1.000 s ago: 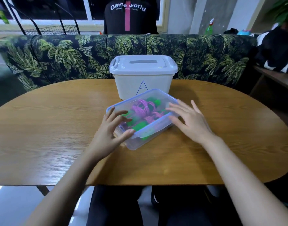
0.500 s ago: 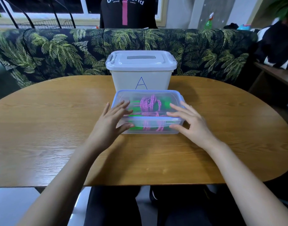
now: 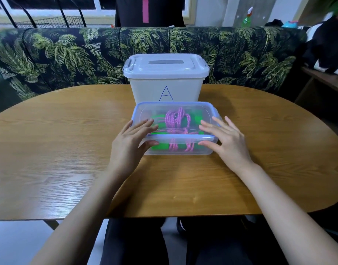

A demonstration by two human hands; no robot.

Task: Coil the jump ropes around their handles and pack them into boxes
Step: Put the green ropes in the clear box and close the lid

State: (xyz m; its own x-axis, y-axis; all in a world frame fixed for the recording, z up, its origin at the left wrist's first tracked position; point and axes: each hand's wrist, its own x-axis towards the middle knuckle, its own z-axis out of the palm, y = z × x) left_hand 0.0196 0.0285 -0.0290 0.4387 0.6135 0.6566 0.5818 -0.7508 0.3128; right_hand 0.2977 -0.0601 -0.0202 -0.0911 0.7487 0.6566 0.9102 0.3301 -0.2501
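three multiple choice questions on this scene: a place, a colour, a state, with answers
1. Where is the clear box relative to the white bin?
A) on top
B) in front, nearer the person
C) behind

2. What colour is the rope in the box?
A) yellow
B) black
C) pink

3. How is the box's lid?
A) on the box
B) off, beside it
C) held in the air

Answers: 1 B, the box hides the bin's lower front; 2 C, pink coils show through the lid; 3 A, its blue rim caps the box.
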